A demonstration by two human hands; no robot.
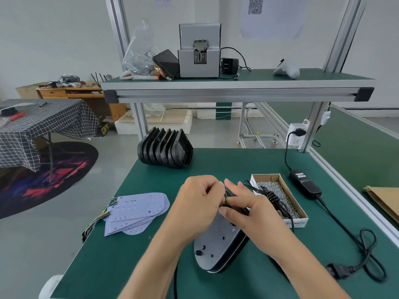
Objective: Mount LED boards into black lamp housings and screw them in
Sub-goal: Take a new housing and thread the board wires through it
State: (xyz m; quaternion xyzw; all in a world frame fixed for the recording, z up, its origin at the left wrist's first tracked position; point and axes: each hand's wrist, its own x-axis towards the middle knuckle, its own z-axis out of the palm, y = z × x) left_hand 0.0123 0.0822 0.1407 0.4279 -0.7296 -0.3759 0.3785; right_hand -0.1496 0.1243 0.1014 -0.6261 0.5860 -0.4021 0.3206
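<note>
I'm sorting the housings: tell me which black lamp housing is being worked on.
The housing under both hands, lying alone at the front; the others stand stacked in a row at the back.

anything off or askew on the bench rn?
Mostly tidy. One oddity: a coiled black cable lies in the cardboard screw box, on top of the screws. The LED boards sit fanned at the table's left edge, wires hanging over. Housings stand stacked.

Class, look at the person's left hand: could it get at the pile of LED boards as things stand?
Probably yes, once freed: the left hand is busy pinching wires at the lamp housing, but the LED boards lie uncovered on its side.
</note>
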